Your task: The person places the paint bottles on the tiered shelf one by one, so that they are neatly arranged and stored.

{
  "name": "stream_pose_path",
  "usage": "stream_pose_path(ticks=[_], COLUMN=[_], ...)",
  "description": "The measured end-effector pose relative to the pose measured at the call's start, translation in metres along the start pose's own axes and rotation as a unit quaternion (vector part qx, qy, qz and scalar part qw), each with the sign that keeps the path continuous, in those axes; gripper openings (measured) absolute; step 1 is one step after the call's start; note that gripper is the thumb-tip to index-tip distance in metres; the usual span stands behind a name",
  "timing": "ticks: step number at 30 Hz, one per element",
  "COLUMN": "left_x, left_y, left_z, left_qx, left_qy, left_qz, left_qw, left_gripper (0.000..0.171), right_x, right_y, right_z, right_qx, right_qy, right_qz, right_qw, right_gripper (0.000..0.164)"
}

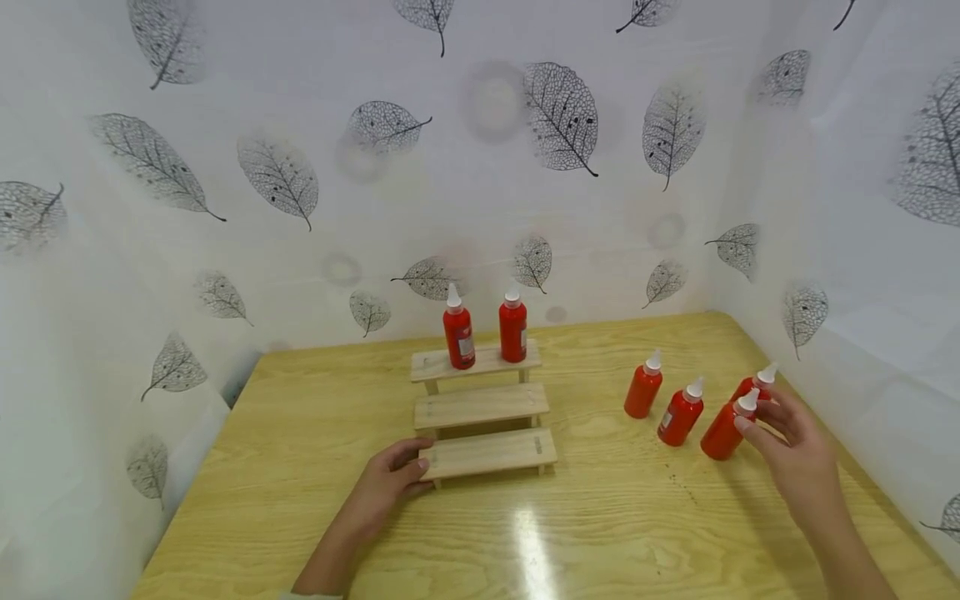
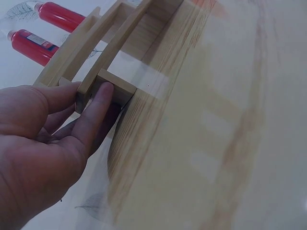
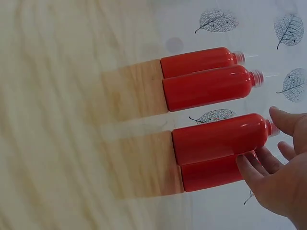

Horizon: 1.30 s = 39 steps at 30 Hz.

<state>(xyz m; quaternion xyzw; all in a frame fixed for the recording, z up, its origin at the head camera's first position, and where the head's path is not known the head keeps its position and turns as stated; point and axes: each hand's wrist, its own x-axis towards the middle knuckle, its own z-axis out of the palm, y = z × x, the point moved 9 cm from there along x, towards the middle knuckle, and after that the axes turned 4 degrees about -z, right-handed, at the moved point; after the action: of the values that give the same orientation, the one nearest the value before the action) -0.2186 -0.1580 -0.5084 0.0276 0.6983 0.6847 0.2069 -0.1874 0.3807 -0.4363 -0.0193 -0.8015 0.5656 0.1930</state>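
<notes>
A three-step wooden stand point(image 1: 483, 406) sits on the table, two red squeeze bottles with pointed white nozzles point(image 1: 513, 330) upright on its top step. My left hand point(image 1: 388, 473) pinches the left end of the lowest step; the left wrist view shows its fingers at the step's end and leg point(image 2: 115, 86). At the right, my right hand point(image 1: 798, 450) has thumb and fingers around the upper part of the nearest red squeeze bottle point(image 1: 722, 432), which stands upright. In the right wrist view its fingers reach between this bottle point(image 3: 218, 139) and one behind point(image 3: 211, 176).
Two more red bottles, one farther back point(image 1: 643, 392) and one nearer point(image 1: 679, 417), stand left of the right hand. Another red bottle point(image 1: 742, 388) is partly hidden behind the fingers. A leaf-patterned white curtain point(image 1: 465, 200) surrounds the wooden table point(image 1: 600, 517) at back and sides.
</notes>
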Motion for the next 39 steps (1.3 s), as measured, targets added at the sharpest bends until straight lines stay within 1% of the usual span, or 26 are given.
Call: stream_pose_path(ticks=[3, 6, 8, 11, 16, 20, 23, 28, 32, 35, 39], left_x=[0.0, 0.0, 0.0, 0.0, 0.0, 0.0, 0.001, 0.0, 0.001, 0.001, 0.0], left_y=[-0.001, -0.001, 0.0, 0.001, 0.001, 0.001, 0.0, -0.001, -0.001, -0.001, 0.0], left_z=[0.0, 0.0, 0.0, -0.001, -0.001, -0.001, -0.002, -0.004, -0.002, -0.002, -0.003], left_qx=[-0.001, 0.0, 0.0, -0.001, 0.001, 0.004, 0.003, 0.004, 0.003, -0.002, -0.004], left_qy=[-0.003, -0.004, -0.002, 0.001, 0.0, 0.0, 0.0, -0.001, -0.004, -0.005, 0.001], left_qz=[0.001, 0.002, 0.003, 0.005, 0.01, 0.012, 0.012, 0.013, 0.014, 0.012, 0.01], left_qw=[1.0, 1.0, 1.0, 1.0, 0.9999, 0.9999, 0.9999, 0.9999, 0.9999, 0.9999, 0.9999], left_gripper=[0.053, 0.053, 0.052, 0.052, 0.051, 0.05, 0.05, 0.05, 0.05, 0.05, 0.05], right_x=[0.0, -0.001, -0.001, -0.001, -0.001, -0.001, -0.001, 0.002, 0.003, 0.004, 0.004], right_y=[0.005, 0.006, 0.005, 0.006, 0.008, 0.003, -0.008, -0.039, -0.061, -0.077, -0.099], right_z=[0.005, 0.008, 0.009, 0.011, 0.008, 0.004, 0.0, -0.001, 0.001, 0.005, 0.019], right_qx=[-0.044, -0.062, -0.062, -0.066, -0.074, -0.087, -0.097, -0.091, -0.083, -0.073, -0.064], right_qy=[-0.009, -0.008, -0.006, -0.003, 0.015, 0.027, 0.036, 0.059, 0.06, 0.061, 0.05], right_qz=[0.01, 0.009, 0.006, 0.012, 0.021, 0.031, 0.026, -0.015, -0.028, -0.031, -0.056], right_qw=[0.999, 0.998, 0.998, 0.998, 0.997, 0.995, 0.994, 0.994, 0.994, 0.995, 0.995], right_gripper=[0.069, 0.068, 0.066, 0.062, 0.064, 0.066, 0.067, 0.064, 0.063, 0.062, 0.062])
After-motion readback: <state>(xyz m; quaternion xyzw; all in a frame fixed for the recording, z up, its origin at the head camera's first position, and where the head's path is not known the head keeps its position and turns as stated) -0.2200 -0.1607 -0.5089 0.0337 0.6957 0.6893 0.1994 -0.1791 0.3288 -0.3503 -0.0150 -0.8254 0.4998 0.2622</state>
